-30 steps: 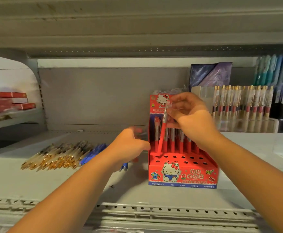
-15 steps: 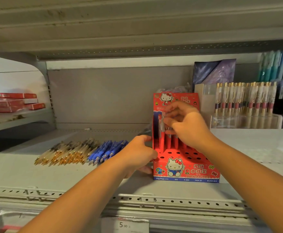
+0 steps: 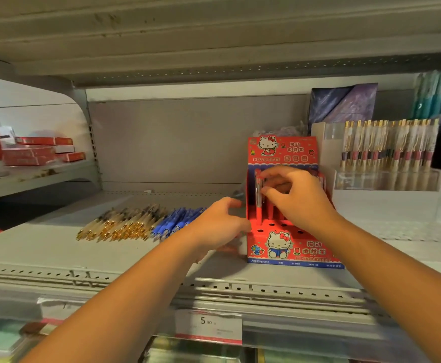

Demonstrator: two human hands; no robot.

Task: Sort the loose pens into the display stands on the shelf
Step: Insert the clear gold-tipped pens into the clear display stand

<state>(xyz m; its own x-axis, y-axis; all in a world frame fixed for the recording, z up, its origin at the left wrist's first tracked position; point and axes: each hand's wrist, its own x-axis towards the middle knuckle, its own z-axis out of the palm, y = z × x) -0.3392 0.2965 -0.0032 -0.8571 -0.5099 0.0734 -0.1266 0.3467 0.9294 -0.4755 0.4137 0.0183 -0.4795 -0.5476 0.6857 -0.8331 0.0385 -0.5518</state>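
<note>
**Put the red pen straight in its hole**

The grey shelf (image 3: 43, 247) carries the red stand (image 3: 292, 247). The right hand (image 3: 300, 200) is over the stand and pinches the top of a red pen (image 3: 258, 205), which is upright by the stand's left wall. The left hand (image 3: 214, 226) is curled against that wall; I cannot tell if it holds anything. Blue pens (image 3: 174, 221) and gold pens (image 3: 119, 224) lie left of the stand. Keep the pen straight, push gently and steady the stand

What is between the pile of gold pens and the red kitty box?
In the head view, a bunch of blue pens lies beside the gold pens, then the left hand by the red stand.
</note>
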